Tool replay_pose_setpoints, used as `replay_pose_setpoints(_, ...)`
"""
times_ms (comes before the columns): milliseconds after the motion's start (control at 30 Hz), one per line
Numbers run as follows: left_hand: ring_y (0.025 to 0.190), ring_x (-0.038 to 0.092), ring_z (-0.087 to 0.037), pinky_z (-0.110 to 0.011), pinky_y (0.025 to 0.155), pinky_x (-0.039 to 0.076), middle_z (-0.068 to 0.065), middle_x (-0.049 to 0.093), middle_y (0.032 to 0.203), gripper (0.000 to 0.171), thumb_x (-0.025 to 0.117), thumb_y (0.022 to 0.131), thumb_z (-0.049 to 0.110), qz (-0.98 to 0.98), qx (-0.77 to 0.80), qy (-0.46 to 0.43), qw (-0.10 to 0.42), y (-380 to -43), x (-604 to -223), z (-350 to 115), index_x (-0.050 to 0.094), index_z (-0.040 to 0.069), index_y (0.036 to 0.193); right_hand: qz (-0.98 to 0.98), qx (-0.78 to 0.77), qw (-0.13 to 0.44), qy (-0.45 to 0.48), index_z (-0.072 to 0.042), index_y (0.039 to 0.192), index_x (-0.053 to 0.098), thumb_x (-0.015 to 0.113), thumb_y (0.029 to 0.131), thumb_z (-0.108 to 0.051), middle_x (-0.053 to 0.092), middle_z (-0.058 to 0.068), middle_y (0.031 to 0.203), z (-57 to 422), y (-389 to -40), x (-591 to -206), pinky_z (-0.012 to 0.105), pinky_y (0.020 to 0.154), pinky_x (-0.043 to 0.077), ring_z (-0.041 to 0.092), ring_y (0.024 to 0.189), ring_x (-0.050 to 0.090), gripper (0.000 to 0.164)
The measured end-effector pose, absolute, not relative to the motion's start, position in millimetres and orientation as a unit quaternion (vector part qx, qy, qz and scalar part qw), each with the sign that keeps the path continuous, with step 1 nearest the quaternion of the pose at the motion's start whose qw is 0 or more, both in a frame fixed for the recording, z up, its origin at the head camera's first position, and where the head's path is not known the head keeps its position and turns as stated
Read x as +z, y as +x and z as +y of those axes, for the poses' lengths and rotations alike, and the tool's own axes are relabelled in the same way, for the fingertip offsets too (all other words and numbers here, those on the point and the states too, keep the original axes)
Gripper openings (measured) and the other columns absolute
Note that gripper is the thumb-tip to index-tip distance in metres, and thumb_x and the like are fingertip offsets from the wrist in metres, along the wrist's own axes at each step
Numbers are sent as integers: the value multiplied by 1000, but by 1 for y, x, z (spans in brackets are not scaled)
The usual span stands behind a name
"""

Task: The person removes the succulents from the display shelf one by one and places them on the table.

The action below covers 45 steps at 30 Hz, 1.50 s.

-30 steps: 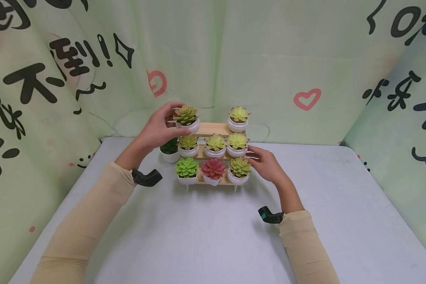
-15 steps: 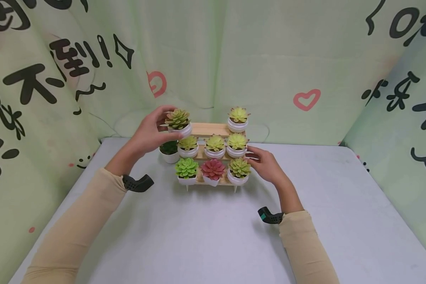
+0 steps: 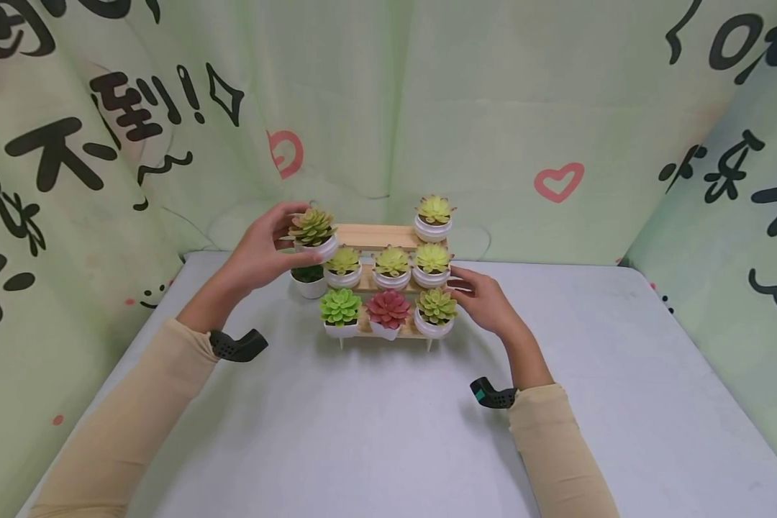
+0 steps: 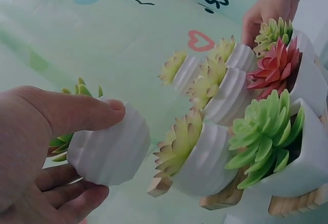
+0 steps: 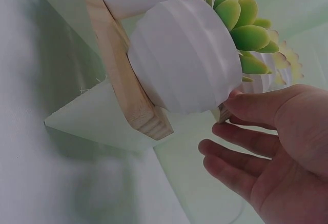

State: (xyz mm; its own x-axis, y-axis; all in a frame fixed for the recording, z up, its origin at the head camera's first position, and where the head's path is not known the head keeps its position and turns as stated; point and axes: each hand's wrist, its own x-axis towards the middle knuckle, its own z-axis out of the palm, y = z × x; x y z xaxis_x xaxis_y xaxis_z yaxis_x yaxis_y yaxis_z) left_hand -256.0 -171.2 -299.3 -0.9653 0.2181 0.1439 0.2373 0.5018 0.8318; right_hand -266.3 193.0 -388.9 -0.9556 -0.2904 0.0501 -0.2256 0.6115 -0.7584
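Observation:
My left hand (image 3: 259,248) grips a potted succulent (image 3: 313,229) by its white ribbed pot (image 4: 115,149), thumb on one side and fingers on the other. It is lifted off to the left of a tiered wooden plant stand (image 3: 378,235). At the stand's right side, my right hand (image 3: 485,296) pinches the end of the middle shelf (image 5: 221,113) between thumb and index finger, with the other fingers loose. Close by is a yellow-green succulent (image 3: 437,306) on the bottom shelf. A pale yellow succulent (image 3: 435,210) stands at the top shelf's right end.
Three pale succulents fill the middle shelf, including a central one (image 3: 392,260). Below are a bright green succulent (image 3: 340,306) and a red succulent (image 3: 389,308). Left of the stand, a dark green plant in a white pot (image 3: 310,289) sits on the white table (image 3: 375,424). A printed curtain (image 3: 466,129) surrounds it.
My left hand has carried the potted succulent left and down, away from the top shelf's left end, so it now overlaps the dark green plant. My right hand has stayed put.

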Motion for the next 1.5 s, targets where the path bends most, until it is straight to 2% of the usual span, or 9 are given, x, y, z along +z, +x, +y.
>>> replay_pose_setpoints(333,130,48,-29,-48,112,39,-11,48,142,73,78,81,20,-865,-485,-126,7,-251,-309,-181,39,17,142,897,-418,42,-141,-2,147,37,54,99,-12,48,24,143,194,-266,-390,49,105,46,39,127,53,53)
replay_pose_setpoints(867,134,44,-31,-49,113,38,-12,45,145,75,78,82,26,-872,-477,-112,-15,-242,-323,-195,36,16,143,895,-421,46,-137,-3,148,36,54,99,-13,48,23,143,194,-267,-389,49,104,47,39,128,52,53)
replay_pose_setpoints(1500,133,45,-36,-52,111,40,-14,43,146,79,81,78,22,-877,-472,-83,-39,-236,-365,-203,36,16,143,898,-416,50,-133,-4,148,36,54,99,-14,48,23,143,193,-265,-388,49,105,46,39,128,52,53)
